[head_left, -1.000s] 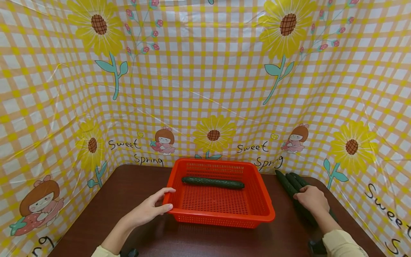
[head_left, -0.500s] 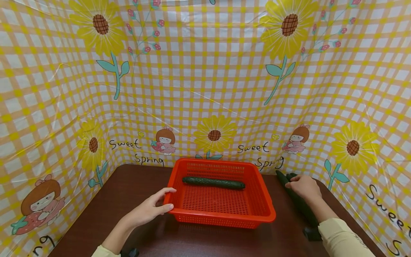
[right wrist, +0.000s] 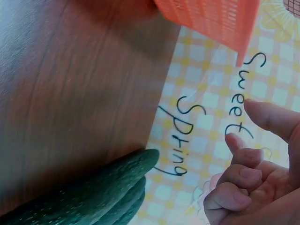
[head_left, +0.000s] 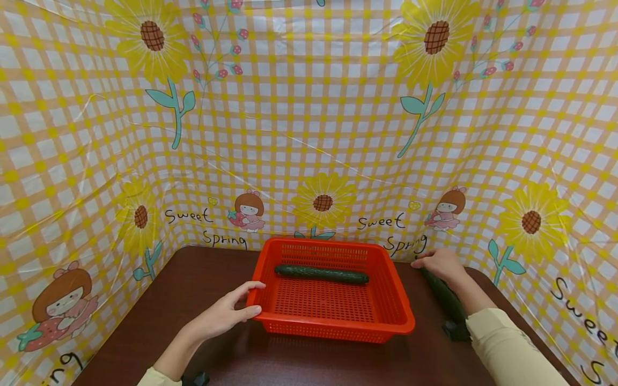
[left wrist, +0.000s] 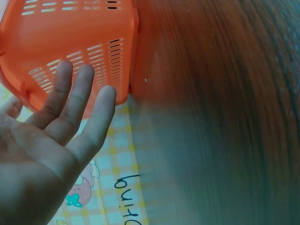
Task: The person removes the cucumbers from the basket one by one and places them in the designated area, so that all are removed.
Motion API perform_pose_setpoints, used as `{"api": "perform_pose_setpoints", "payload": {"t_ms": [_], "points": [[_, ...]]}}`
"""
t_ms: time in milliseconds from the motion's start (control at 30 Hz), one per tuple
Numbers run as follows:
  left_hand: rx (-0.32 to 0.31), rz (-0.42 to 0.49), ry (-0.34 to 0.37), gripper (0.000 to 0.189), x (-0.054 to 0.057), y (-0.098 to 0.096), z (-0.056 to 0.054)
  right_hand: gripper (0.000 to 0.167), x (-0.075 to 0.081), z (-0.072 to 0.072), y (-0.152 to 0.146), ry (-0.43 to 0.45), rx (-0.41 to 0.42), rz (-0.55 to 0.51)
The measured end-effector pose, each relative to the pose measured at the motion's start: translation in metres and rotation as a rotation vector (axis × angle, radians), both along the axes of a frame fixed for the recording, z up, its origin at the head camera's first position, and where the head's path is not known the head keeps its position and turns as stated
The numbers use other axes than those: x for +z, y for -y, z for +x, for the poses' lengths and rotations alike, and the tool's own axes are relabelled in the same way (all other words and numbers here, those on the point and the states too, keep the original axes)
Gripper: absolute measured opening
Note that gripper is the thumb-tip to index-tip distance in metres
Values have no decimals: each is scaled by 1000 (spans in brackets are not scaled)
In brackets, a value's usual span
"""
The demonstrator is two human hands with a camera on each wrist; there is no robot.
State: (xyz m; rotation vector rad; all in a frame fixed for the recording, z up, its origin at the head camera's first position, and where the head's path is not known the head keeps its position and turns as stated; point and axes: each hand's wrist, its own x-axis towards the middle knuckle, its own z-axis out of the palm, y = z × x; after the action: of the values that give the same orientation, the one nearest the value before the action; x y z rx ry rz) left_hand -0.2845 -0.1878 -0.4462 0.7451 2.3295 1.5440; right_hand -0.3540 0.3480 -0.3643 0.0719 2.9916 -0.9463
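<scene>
A red slotted plastic basket (head_left: 333,323) stands mid-table, with one dark green cucumber (head_left: 321,274) lying across its back half. My left hand (head_left: 222,316) rests thumb and forefinger on the basket's left rim; in the left wrist view its other fingers (left wrist: 84,101) stretch out beside the orange-looking side wall. At the right, my right hand (head_left: 444,268) is over the far end of a group of cucumbers (head_left: 446,300), partly hiding them. In the right wrist view, its fingers (right wrist: 234,180) are loosely curled around nothing, apart from the cucumber tips (right wrist: 108,187).
The brown wooden tabletop (head_left: 232,356) runs back to a checked sunflower cloth (head_left: 309,134) that closes off the back and both sides. A black wrist device (head_left: 456,331) sits under the right sleeve (head_left: 507,343).
My right hand has moved away from me and to the left along the cucumbers, from their middle to their far ends. The left hand and basket stay in place.
</scene>
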Motion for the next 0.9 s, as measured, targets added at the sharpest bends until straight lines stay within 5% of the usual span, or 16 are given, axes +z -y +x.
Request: {"api": "perform_pose_setpoints", "payload": {"t_ms": [400, 900], "points": [[-11, 8, -20, 54, 1, 0, 0, 55, 13, -10, 36, 52, 92, -108], [8, -10, -11, 52, 1, 1, 0, 50, 24, -39, 76, 259, 205, -231]]}}
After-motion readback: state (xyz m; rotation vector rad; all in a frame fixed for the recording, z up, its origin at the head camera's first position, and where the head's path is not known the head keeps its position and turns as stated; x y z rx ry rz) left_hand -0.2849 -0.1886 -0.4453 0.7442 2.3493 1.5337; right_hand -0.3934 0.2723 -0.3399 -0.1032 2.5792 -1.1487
